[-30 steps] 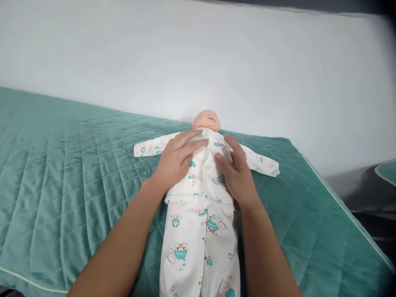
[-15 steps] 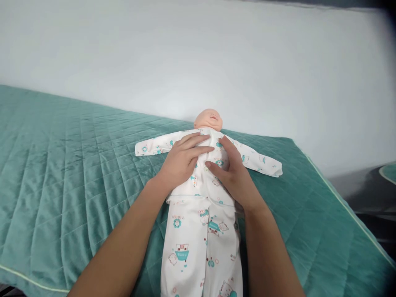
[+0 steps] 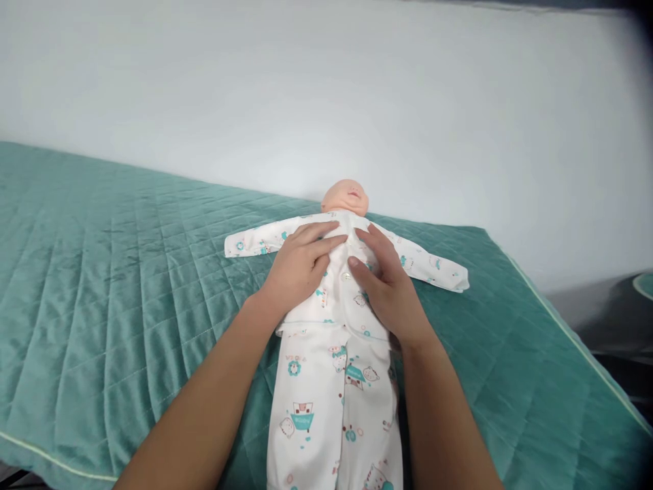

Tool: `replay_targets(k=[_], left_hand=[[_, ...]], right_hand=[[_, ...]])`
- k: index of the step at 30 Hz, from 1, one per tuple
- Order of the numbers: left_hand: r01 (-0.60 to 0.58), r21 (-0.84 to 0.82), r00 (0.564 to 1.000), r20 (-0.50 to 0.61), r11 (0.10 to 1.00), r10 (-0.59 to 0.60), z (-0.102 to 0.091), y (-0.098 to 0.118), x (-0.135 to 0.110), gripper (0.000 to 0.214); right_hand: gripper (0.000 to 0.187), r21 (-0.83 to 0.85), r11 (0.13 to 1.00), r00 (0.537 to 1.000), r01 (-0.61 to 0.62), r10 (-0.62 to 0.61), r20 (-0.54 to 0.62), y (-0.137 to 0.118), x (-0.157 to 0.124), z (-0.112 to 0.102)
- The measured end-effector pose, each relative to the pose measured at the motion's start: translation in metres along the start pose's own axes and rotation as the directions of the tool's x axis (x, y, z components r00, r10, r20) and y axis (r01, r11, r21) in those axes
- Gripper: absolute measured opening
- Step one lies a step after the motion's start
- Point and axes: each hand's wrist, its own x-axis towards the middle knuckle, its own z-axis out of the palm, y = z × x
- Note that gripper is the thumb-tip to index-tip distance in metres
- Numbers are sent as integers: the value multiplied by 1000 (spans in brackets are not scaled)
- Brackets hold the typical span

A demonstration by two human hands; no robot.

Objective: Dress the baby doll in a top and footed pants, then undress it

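- Green quilted cover of velvety cloth [image 3: 102, 292], spreading well out to the left of the grip and on beneath it; pale yellow-green piping [image 3: 58, 461] trims its near edge.
- Long white cloth sleeve with teal and brownish prints [image 3: 255, 239], stretched out leftward; it lies on the cover, just beyond the left hand [image 3: 300, 264].
- That hand rests wide and flat on the chest, fingers spread and pointing inward; its thumb is mostly hidden, and whether it pinches any cloth cannot be told.
- Pinkish, smooth-headed doll [image 3: 345, 197], on its back on the cover; its body lies under and between the two hands, its head just past the fingertips.
- White printed cloth top with a front opening [image 3: 337, 309], on the doll, directly under both palms; matching white printed trousers [image 3: 310, 381] run from below the grip toward the person, between the forearms.
- Right hand [image 3: 382, 279], touching the top; thumb and forefinger stand well apart, with a small pale round button [image 3: 347, 275] just beside the thumb tip.
- Second white printed sleeve [image 3: 433, 269], reaching out to the right, beyond that hand; a plain white wall [image 3: 459, 136] rises behind everything.
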Motion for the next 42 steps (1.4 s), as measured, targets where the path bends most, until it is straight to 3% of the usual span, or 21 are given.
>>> replay_targets(k=[8,18,23,25,28,31,33,35,38,42], left_hand=[[41,-23,999,8,999,-41,-2,2,-1,45],[74,-66,997,-16,995,-76,-1,2,0,40],[55,-47,993,-106,997,-60,6,-22,2,36],[97,26,986,-140,995,-92,8,-37,-1,37],[289,220,954,-146,932,-261,3,-55,-16,45],[390,417,914,-64,821,-401,-15,-64,-41,57],[426,480,881,-28,767,-472,-32,-68,-57,60],[519,500,821,-65,693,-568,-47,-73,-69,61],[643,491,722,-132,588,-679,-59,-82,-74,66],[642,522,698,-95,562,-710,-59,-88,-69,64]], right_hand=[[24,96,990,989,-103,113,-100,-11,-1,1],[18,160,981,989,-113,126,-78,-11,-1,-3],[22,223,966,942,-131,192,-275,13,9,-10],[29,140,977,917,-161,201,-346,28,14,-8],[40,-50,978,919,-203,173,-354,47,17,-5],[49,-359,927,976,-108,30,-216,62,5,-17],[54,-591,806,998,-20,-22,-63,75,-9,-40],[58,-726,686,997,-48,73,3,89,-25,-69],[63,-803,568,969,-178,245,-41,107,-45,-107],[63,-841,492,949,-226,305,-77,111,-56,-119]])
